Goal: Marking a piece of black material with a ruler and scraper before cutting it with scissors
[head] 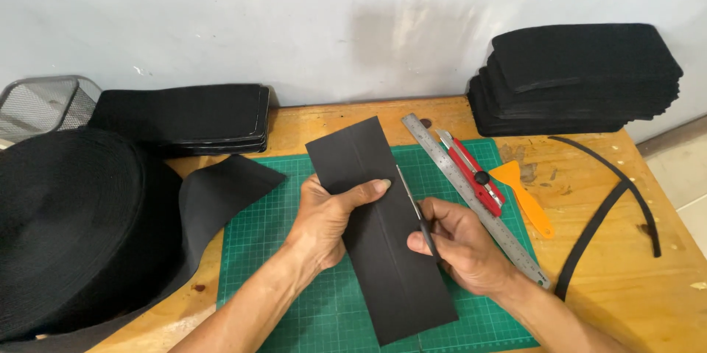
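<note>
Centrally, the left hand (324,217) closes its fingers (372,189) over the left edge of a long black strip (383,250), thumb across the face, pinning it to the green cutting mat (258,265). The right hand (460,246) pinches a thin dark-handled blade tool (416,209) between thumb and fingers, its metal tip touching the strip's right edge. Just beyond the right fingers lies a steel ruler (471,195), then a red utility knife (471,169) and an orange scraper (526,202). Farther right, narrow black offcuts (626,184) curve across the wooden worktop (618,279). Beyond them sits a stack of black pieces (582,77). Left of the left fingers lie a loose black flap (221,191), a large black roll (74,220), a lower black stack (184,117) and a wire mesh basket (44,103).
</note>
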